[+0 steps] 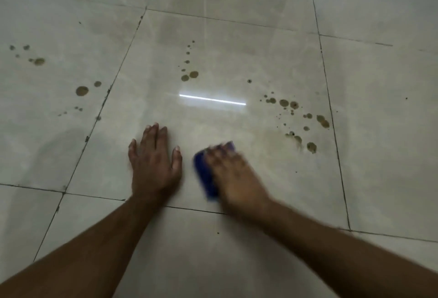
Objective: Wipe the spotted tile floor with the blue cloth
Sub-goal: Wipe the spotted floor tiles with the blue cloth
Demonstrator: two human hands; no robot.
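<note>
While the right hand point(233, 172) presses the cloth point(203, 174) flat, left hand point(154, 157) spread, spots point(296, 117) at 2 o'clock could smear.

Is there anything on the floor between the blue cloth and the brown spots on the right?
Nothing visible is in the way. The right hand presses the blue cloth on the tile floor, and only bare tile lies between it and the brown spots to the right. The left hand rests flat on the other side of the cloth.

Folded blue cloth point(205, 174) lies flat on glossy pale tile floor point(213, 48) with brown spots point(189, 75).
</note>
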